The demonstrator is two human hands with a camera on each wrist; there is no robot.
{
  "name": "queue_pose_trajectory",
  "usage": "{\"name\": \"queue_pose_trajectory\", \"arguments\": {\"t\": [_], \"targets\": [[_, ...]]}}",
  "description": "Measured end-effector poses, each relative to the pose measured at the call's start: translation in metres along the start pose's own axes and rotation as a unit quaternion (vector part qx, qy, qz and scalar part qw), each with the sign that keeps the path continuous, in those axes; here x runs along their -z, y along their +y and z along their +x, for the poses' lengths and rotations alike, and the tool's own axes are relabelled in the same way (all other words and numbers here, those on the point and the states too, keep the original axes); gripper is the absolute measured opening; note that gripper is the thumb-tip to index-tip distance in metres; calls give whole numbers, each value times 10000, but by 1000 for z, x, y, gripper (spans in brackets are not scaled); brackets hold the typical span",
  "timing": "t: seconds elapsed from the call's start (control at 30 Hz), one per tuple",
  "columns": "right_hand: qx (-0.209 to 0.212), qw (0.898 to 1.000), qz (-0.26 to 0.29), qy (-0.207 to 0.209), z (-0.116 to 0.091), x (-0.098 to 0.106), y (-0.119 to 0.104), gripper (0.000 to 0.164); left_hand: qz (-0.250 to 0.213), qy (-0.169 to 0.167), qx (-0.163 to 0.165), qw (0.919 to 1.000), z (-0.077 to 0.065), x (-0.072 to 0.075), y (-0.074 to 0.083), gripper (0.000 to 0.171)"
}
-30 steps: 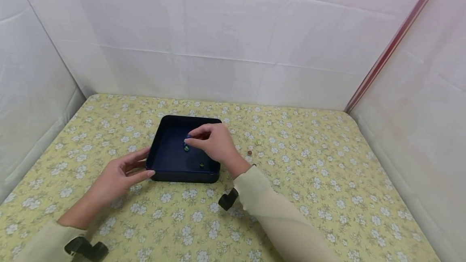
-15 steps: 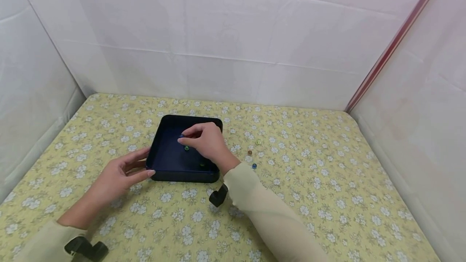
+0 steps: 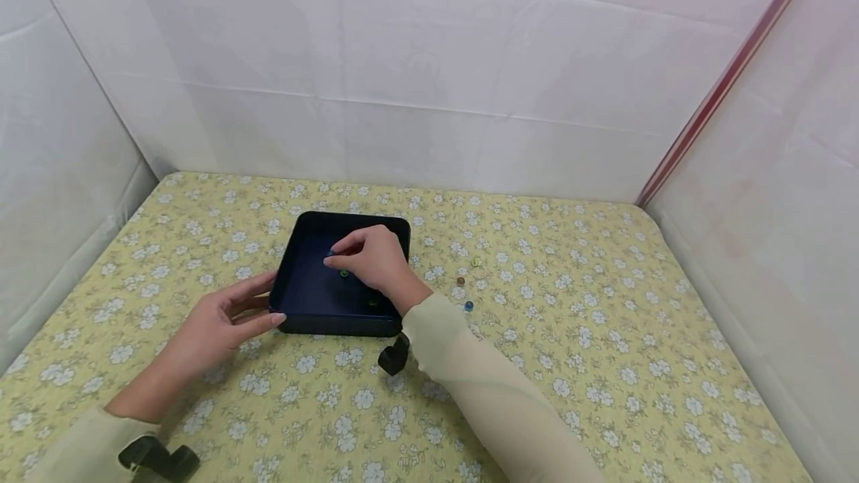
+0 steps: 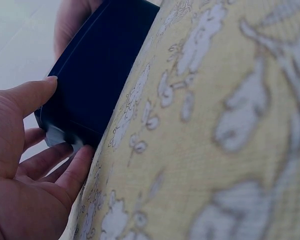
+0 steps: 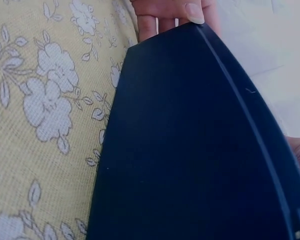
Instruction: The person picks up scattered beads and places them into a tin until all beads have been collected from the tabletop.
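Observation:
A dark navy square box, open at the top, stands on the floral cloth. My left hand holds its near left corner, thumb on the front wall and fingers along the left side. Over the inside of the box, my right hand pinches a small blue marble between thumb and fingertips. Just below those fingertips a green marble lies on the box floor. Another greenish marble sits near the front right, in the shade of the right wrist. In the right wrist view the box wall hides most of the right hand.
On the cloth right of the box lie a blue marble, an amber marble and a yellow-green marble. White sheeting hangs behind the table and at both sides.
My right hand has shifted slightly left inside the box, still pinching the blue marble. Its sleeve has moved off the blue marble on the cloth. The left hand and box stay put.

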State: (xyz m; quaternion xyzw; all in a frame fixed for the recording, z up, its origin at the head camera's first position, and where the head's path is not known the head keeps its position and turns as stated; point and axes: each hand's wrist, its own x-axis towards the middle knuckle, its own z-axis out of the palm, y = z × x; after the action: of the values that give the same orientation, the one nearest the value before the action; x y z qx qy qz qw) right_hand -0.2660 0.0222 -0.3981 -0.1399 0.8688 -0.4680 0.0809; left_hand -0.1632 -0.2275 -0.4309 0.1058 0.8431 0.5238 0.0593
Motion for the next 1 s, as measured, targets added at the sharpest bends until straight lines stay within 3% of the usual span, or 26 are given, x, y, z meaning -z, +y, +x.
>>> {"name": "queue_pose_trajectory", "arguments": {"t": [1.0], "targets": [[-737, 9931, -885, -218, 15, -11, -4, 8, 78, -2, 58, 10000, -1, 0, 1, 70]]}}
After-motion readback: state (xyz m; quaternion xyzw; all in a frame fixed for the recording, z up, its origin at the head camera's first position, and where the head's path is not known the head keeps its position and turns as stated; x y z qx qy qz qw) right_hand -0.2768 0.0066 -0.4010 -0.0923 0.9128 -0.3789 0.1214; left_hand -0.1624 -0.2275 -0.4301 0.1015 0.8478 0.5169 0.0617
